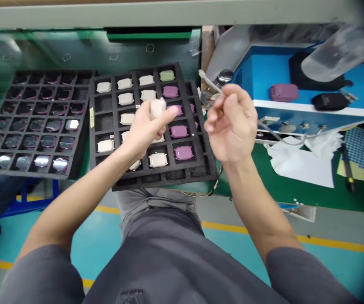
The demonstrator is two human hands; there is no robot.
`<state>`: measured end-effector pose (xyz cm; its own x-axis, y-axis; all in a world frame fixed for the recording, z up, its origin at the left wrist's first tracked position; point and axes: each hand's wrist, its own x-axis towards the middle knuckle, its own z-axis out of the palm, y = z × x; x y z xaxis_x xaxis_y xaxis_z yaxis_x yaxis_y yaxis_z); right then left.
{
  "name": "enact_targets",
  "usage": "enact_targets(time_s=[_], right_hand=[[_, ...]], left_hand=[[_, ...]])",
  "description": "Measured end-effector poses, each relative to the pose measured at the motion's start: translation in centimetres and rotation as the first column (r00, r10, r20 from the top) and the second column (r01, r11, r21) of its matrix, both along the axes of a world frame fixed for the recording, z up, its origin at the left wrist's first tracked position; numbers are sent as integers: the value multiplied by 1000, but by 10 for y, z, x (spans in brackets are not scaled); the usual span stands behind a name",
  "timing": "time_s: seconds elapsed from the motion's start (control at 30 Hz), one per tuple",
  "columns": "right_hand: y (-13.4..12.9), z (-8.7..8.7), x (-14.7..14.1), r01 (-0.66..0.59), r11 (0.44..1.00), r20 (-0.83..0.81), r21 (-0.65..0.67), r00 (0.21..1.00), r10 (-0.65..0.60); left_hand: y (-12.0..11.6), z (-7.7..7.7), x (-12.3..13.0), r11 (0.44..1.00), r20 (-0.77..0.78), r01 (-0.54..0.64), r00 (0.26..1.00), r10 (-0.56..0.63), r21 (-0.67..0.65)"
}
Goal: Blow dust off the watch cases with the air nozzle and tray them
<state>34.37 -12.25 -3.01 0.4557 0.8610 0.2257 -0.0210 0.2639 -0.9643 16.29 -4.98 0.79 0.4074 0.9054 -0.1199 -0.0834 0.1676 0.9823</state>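
Note:
My left hand (145, 128) grips a cream watch-shaped casing (157, 108) above a black foam tray (165, 179). The tray holds rows of cream casings (126, 99) and several purple ones (183, 153), plus a single green one (167, 75). My hand hides some of the tray's cells. My right hand (232, 120) pinches a thin pale nozzle (209, 81) between thumb and fingers, to the right of the casing and above the tray's right edge. A grey hose (272, 131) runs from near that hand toward the right. To the left lies a second black tray (26, 174) holding rows of glassy watch lenses (41, 161).
A blue machine (279, 71) stands at right, with a purple casing (284, 92) and a black casing (330, 101) on it. Clear plastic (340, 55) hangs in front. White paper (298, 164) and a pen (348, 166) lie on a green mat (283, 179).

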Motion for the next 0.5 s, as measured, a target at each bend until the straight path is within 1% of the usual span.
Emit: enact_targets(time_s=[0.07, 0.1, 0.17, 0.23, 0.3, 0.4, 0.5], right_hand=[[23, -5, -1, -15, 1000, 46, 15, 999, 15], [30, -9, -2, -13, 999, 61, 33, 998, 11], [35, -18, -3, 20, 998, 92, 63, 995, -25], [32, -24, -2, 73, 995, 133, 66, 988, -81], [27, -27, 1, 93, 994, 177, 50, 979, -101], [21, -23, 5, 56, 998, 199, 22, 978, -60], [20, -19, 1, 12, 999, 130, 32, 991, -16]], left_hand=[[13, -8, 17, 998, -11, 23, 1000, -24, -58], [18, -12, 23, 996, -7, 31, 999, -32, -78], [22, -20, 32, 996, -5, 47, 999, -47, -82], [22, -26, 35, 997, -8, 69, 998, -69, -41], [19, -31, 34, 996, 6, 85, 996, -85, 12], [17, -32, 31, 995, 29, 86, 996, -87, 44], [18, -32, 30, 998, 44, 63, 997, -64, 29]])
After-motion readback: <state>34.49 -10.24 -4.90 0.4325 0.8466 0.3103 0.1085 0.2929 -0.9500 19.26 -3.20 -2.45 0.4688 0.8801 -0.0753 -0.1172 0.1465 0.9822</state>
